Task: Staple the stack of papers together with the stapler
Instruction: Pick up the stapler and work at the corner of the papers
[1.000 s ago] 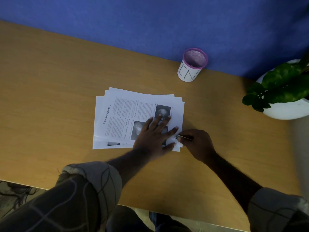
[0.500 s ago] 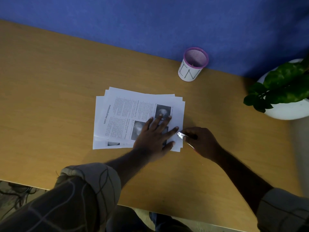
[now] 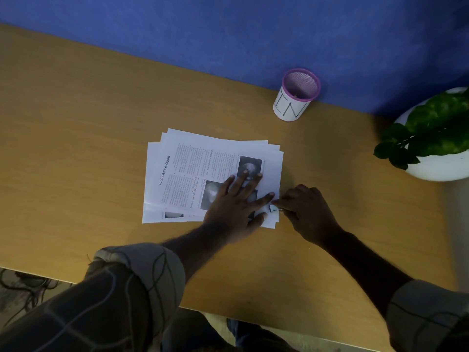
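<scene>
A loose stack of printed papers [image 3: 193, 163] lies on the wooden desk [image 3: 88, 128], its sheets slightly fanned. My left hand [image 3: 236, 201] lies flat on the stack's near right part with fingers spread, pressing it down. My right hand [image 3: 307, 209] is curled around a small metal stapler [image 3: 274, 208]. Only the stapler's silver tip shows, resting on the papers' right edge between my left thumb and index finger. The rest of the stapler is hidden in my fist.
A white mesh pen cup [image 3: 295, 96] with a pink rim stands at the back against the blue wall. A green plant in a white pot [image 3: 436, 148] sits at the desk's right end. The desk's front edge runs just below my forearms.
My right hand has shifted slightly while holding the stapler, and the stapler's tip now sits lower on the papers' right edge. My left hand has stayed flat on the stack.
</scene>
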`<state>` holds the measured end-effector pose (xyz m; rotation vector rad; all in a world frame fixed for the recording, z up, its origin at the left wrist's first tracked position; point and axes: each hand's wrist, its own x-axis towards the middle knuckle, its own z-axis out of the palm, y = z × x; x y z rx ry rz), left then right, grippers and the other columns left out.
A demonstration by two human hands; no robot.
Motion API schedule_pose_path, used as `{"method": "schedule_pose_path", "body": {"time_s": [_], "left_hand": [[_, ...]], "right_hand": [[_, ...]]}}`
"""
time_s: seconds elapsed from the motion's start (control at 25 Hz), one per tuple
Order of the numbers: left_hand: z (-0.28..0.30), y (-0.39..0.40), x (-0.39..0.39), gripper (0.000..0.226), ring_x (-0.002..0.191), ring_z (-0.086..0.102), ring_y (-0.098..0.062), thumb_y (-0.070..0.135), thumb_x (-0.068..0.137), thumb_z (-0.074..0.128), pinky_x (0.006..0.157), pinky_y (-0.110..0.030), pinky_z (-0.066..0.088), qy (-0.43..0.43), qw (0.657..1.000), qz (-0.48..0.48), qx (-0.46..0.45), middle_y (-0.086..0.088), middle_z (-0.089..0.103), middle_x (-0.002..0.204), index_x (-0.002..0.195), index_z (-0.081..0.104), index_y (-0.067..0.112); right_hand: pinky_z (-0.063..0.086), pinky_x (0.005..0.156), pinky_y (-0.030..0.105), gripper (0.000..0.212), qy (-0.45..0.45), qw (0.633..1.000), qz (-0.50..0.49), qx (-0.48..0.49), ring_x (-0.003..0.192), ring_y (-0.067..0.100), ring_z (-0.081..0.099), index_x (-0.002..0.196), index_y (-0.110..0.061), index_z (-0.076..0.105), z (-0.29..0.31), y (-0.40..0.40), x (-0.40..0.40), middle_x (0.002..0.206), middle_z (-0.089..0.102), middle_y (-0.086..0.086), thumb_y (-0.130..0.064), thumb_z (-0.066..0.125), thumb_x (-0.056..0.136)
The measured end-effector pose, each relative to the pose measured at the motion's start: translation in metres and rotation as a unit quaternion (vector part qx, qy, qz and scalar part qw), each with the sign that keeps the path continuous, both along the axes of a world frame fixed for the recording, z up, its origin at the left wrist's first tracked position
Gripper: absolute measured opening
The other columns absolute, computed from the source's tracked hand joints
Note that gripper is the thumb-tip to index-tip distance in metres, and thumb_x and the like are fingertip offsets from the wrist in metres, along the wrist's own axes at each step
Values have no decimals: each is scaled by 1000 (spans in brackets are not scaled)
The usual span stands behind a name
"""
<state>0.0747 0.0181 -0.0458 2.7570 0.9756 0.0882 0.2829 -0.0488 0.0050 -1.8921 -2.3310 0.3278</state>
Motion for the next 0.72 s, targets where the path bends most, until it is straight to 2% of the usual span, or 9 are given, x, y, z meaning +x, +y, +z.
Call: {"method": "schedule_pose_path", "body": {"time_s": [0.16, 0.36, 0.52, 0.72], "left_hand": [[0, 0, 1, 55, 154, 9, -35, 58, 99, 30, 120, -58, 19, -7, 1000, 5, 1, -6, 14, 168, 151, 28, 43], [-3, 0, 0, 55, 154, 7, -33, 58, 99, 31, 121, -57, 17, -11, 1000, 4, 6, -5, 13, 168, 152, 28, 43], [-2, 0, 1, 55, 154, 9, -34, 58, 99, 31, 121, -57, 18, -12, 1000, 3, 9, -6, 14, 167, 152, 28, 43], [-3, 1, 0, 55, 154, 8, -35, 59, 98, 31, 120, -57, 19, -5, 1000, 4, 6, -6, 13, 168, 151, 28, 43]], "right_hand": [[48, 74, 40, 32, 0, 1000, 31, -6, 85, 25, 64, 107, -17, 73, 2, 5, 1, 94, 73, 4, -9, 78, 76], [41, 72, 32, 33, 9, 998, 60, -7, 82, 23, 65, 104, -17, 74, 2, 11, 5, 92, 74, 3, -6, 81, 74], [46, 71, 34, 35, 16, 998, 66, -14, 82, 23, 66, 104, -16, 75, 2, 14, 4, 94, 75, 3, -4, 81, 72], [42, 71, 29, 30, 29, 999, 39, -17, 82, 20, 65, 108, -15, 73, -1, 8, -5, 94, 75, 3, -7, 76, 79]]}}
